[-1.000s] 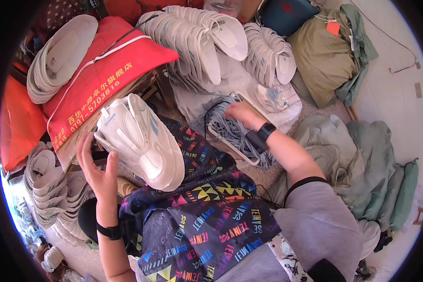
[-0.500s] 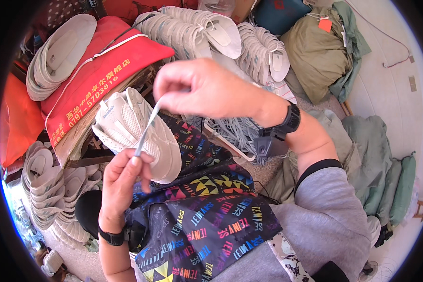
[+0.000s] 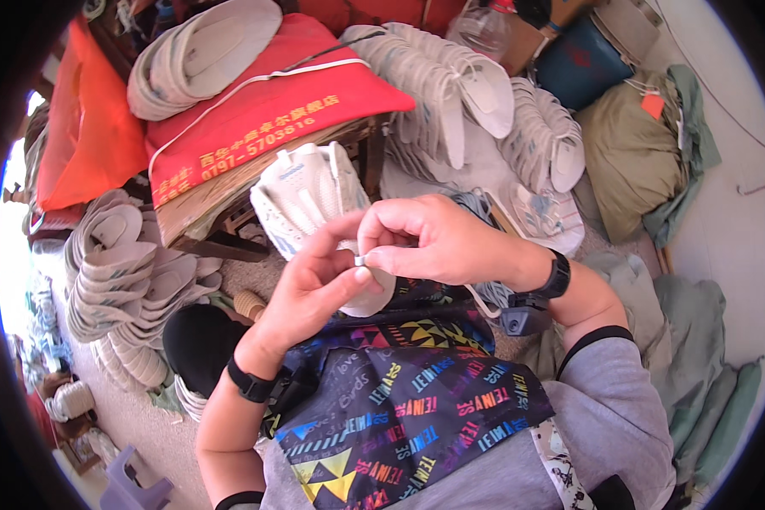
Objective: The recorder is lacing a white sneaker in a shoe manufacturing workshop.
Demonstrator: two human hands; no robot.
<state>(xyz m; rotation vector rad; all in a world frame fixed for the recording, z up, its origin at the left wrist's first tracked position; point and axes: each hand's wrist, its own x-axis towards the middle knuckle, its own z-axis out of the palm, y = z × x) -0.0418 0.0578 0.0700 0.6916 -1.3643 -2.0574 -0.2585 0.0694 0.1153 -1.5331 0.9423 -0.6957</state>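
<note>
A white shoe upper (image 3: pixel 302 191) with perforated panels stands in front of me beyond my hands, partly hidden by them. My left hand (image 3: pixel 314 276) and my right hand (image 3: pixel 450 242) meet above its near end. Thumbs and fingers of both pinch a short visible bit of pale shoelace (image 3: pixel 359 260). The rest of the lace is hidden behind my fingers. Over my lap lies a dark apron (image 3: pixel 416 391) with bright coloured print.
A wooden table (image 3: pixel 221 200) under a red cloth (image 3: pixel 272 102) carries nested white shoe uppers (image 3: pixel 204 55). More stacks of uppers stand at left (image 3: pixel 115 263) and far centre (image 3: pixel 433 85). Grey-blue laces (image 3: pixel 497 297) hang by my right forearm. Olive cloth bundles (image 3: pixel 637 161) sit at right.
My right hand has come down to meet my left. The lace, stretched between them before, now shows only as a short piece at the fingertips. The whole view has shifted left.
</note>
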